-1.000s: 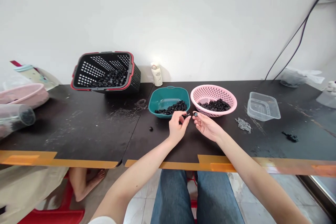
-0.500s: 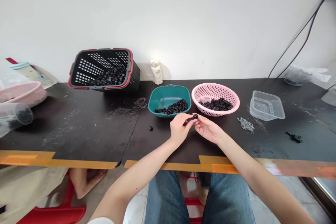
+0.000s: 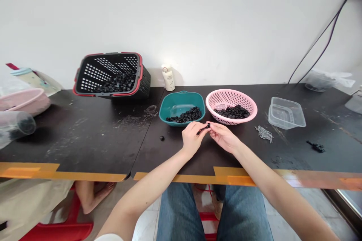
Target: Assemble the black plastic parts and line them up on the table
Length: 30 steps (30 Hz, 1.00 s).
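Observation:
My left hand [image 3: 192, 138] and my right hand [image 3: 223, 137] meet in front of the teal plastic bowl [image 3: 165, 105]. Their fingertips pinch a small black plastic part [image 3: 208, 125], with a thin dark screw [image 3: 201, 130] reaching from it toward my left fingers. The exact join is too small to see. The bowl holds a heap of black parts, and more lie in the pink perforated colander [image 3: 229, 96] just beyond my right hand. One loose black part [image 3: 162, 138] sits on the tabletop left of my hands.
The black table [image 3: 85, 147] has an orange-taped front edge. On it stand a tilted black-and-red basket [image 3: 111, 62], a white bottle [image 3: 169, 79], a clear plastic tray [image 3: 286, 113] and loose grey screws [image 3: 264, 134]. A co-worker's bare foot [image 3: 94, 197] shows below left.
My hands have closed from slightly apart to fingertips together, bringing the small black part and the thin screw together. The view has shifted slightly.

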{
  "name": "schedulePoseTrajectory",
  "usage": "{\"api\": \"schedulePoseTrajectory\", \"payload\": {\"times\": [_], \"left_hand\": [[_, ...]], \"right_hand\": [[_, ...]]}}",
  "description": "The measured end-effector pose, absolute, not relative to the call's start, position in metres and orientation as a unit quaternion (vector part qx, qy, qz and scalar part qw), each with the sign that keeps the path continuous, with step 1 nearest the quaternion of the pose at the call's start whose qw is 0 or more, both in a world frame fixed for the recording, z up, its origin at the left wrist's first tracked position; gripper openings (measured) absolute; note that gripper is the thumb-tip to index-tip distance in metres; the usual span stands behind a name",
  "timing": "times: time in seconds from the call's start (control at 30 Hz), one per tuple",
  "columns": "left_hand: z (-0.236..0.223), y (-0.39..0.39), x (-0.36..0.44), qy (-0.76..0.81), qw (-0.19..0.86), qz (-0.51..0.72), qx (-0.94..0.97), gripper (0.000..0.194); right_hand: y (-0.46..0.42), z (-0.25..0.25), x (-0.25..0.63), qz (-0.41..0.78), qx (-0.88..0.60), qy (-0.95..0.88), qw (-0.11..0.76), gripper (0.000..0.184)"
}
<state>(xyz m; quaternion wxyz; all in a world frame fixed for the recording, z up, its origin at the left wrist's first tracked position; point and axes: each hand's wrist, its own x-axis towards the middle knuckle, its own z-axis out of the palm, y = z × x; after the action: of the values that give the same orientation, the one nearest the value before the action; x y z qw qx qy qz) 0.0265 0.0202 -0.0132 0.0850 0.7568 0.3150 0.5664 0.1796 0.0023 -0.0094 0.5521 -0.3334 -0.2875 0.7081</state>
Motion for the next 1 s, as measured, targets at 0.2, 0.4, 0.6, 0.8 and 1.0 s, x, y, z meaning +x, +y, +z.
{"api": "schedulePoseTrajectory", "payload": {"times": [0.2, 0.4, 0.6, 0.8, 1.0], "left_hand": [[-0.017, 0.026, 0.025, 0.323, 0.03, 0.54, 0.777, 0.011], [-0.014, 0.025, 0.026, 0.318, 0.021, 0.532, 0.785, 0.013], [-0.009, 0.023, 0.024, 0.348, 0.081, 0.54, 0.762, 0.033], [-0.014, 0.025, 0.024, 0.304, 0.08, 0.538, 0.782, 0.027], [-0.015, 0.025, 0.025, 0.303, 0.082, 0.547, 0.776, 0.021]], "right_hand": [[0.001, -0.007, 0.179, 0.604, -0.412, -0.384, 0.564, 0.029], [-0.001, -0.001, 0.175, 0.631, -0.402, -0.381, 0.543, 0.026], [-0.001, -0.003, 0.177, 0.674, -0.337, -0.34, 0.563, 0.019], [0.0, -0.004, 0.179, 0.702, -0.326, -0.32, 0.546, 0.016], [-0.002, 0.0, 0.178, 0.645, -0.361, -0.348, 0.576, 0.024]]}}
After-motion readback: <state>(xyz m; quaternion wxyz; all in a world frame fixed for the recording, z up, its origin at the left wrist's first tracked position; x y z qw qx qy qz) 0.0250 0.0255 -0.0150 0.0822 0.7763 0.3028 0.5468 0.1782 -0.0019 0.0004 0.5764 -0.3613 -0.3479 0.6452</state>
